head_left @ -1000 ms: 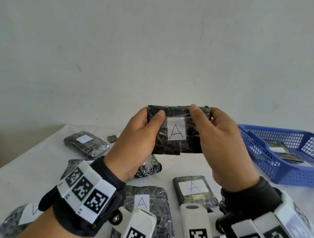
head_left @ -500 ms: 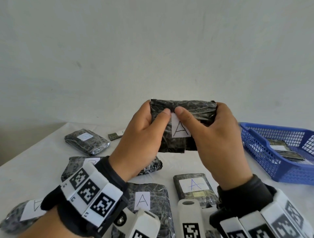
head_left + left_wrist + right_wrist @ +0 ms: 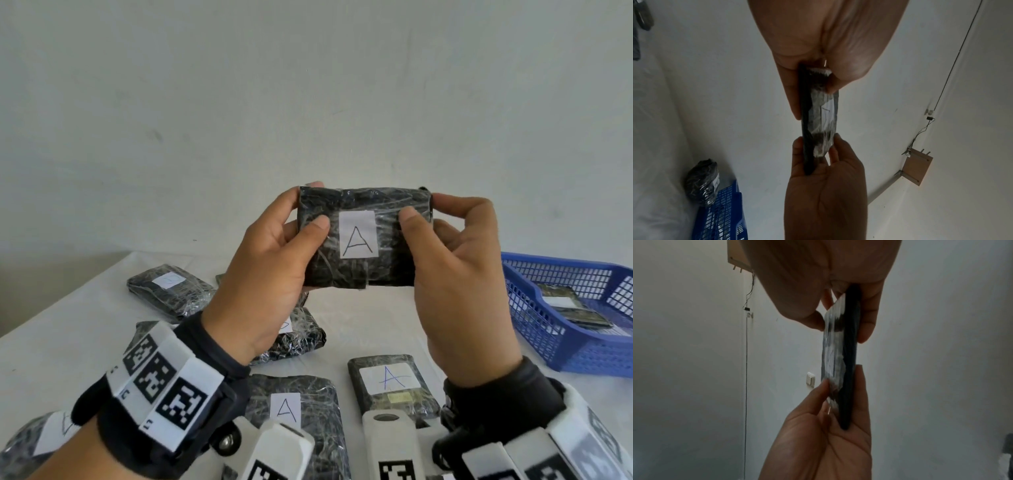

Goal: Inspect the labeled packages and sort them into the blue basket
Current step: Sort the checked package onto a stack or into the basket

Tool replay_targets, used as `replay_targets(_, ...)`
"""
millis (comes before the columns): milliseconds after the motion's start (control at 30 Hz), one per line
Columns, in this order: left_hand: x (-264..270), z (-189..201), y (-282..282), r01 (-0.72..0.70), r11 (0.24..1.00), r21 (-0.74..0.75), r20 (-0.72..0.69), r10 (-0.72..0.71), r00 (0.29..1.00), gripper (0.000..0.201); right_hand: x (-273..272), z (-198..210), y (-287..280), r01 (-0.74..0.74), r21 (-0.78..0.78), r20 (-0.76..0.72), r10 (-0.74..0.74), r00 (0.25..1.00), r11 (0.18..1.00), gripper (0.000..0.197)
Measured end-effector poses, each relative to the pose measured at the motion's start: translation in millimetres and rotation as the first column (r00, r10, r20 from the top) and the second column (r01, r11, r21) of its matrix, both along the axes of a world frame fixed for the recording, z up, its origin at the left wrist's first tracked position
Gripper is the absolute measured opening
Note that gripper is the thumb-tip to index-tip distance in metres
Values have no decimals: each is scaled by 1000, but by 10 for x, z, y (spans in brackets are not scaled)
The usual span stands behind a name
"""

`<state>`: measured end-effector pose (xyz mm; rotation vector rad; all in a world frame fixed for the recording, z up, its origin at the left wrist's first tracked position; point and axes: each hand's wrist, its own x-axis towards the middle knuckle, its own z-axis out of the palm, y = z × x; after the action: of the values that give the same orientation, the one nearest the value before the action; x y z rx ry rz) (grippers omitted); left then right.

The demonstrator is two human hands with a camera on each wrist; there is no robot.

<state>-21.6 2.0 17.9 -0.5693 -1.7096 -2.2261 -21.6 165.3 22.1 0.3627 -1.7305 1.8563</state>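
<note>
A black plastic-wrapped package point(image 3: 363, 236) with a white label marked "A" is held up above the table, label facing me. My left hand point(image 3: 274, 253) pinches its left end, thumb on the front and fingers behind. My right hand point(image 3: 455, 260) pinches its right end the same way. In the left wrist view the package point(image 3: 818, 116) shows edge-on between both hands, and likewise in the right wrist view, package point(image 3: 840, 356). The blue basket point(image 3: 561, 339) stands at the right with a labelled package point(image 3: 575, 308) lying inside.
Several more wrapped packages lie on the white table point(image 3: 68, 342): one at the back left point(image 3: 168, 287), one under my left hand point(image 3: 294, 335), two marked "A" near me point(image 3: 291, 411) point(image 3: 390, 383), one at the near left corner point(image 3: 37, 442). A plain wall stands behind.
Both thumbs have slid apart from over the label to the package's ends, so the whole "A" shows. The package has levelled out and stayed raised.
</note>
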Motion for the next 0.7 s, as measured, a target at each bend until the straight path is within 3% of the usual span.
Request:
replay_targets(200, 5, -33, 51, 15, 999, -51, -5, -15, 1000, 33, -6, -30, -35, 55, 21, -26, -55, 998, 998, 27)
replay_targets(467, 70, -23, 96, -12, 989, -146, -97, -2, 995, 30, 29, -35, -51, 216, 206, -112, -196, 974, 955, 52)
replay_targets(700, 69, -17, 82, 3, 992, -124, -81, -13, 997, 34, 29, -58, -60, 208, 228, -121, -185, 975, 951, 59)
